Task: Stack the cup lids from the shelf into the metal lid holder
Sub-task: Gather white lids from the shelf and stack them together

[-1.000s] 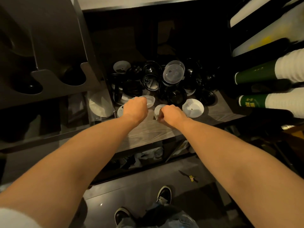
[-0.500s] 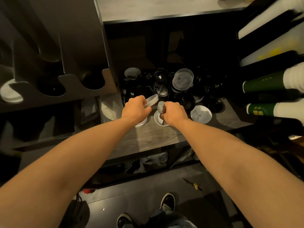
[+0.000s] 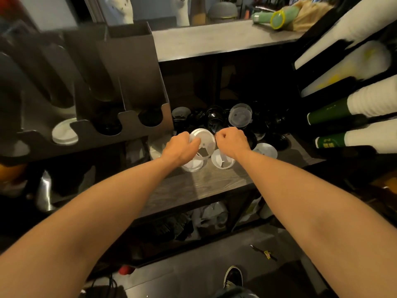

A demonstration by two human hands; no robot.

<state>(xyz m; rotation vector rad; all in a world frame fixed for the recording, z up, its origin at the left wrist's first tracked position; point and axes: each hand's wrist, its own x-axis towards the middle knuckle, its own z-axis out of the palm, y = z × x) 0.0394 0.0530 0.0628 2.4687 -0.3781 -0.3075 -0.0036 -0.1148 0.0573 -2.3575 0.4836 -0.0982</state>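
Left hand (image 3: pixel 182 148) has its grip on the white lid (image 3: pixel 204 139) at the left rim. The lid is tipped up on edge, broad face to the camera, round with a small sip hole. It's just above the wooden shelf (image 3: pixel 204 186), right of the metal lid holder (image 3: pixel 120 123). Right hand (image 3: pixel 233 143) is curled tight at the lid's right edge; can't tell if it's grasping anything.
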